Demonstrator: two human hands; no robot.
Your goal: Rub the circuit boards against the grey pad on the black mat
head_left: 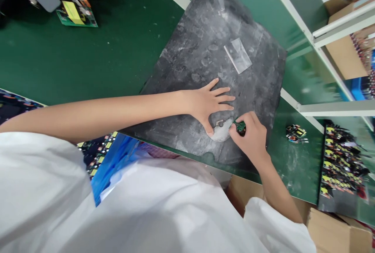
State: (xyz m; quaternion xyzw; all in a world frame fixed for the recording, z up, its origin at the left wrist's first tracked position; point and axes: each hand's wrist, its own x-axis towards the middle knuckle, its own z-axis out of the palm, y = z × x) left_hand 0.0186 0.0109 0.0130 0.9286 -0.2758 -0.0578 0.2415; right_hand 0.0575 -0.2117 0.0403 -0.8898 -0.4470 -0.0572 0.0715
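Note:
My left hand (209, 102) lies spread on the dark, smudged mat (187, 57), its fingers apart and nothing in them. Close to its thumb is a whitish round patch (221, 133) on the mat, with a small ring-like metal piece (219, 123) at its upper edge. On the other side of that patch, my right hand (250, 133) pinches a small green circuit board (240, 128) between thumb and fingers. Part of the board is hidden by the fingers. Farther up the mat lies a flat, clear plastic piece (238, 55).
Circuit boards with yellow parts (74, 12) sit at the upper left of the green table (125, 45). A small component cluster (295, 133) lies at right, beside a black tray (336, 202) of many assemblies. White frame bars (340, 109) and cardboard boxes (331, 229) stand at right.

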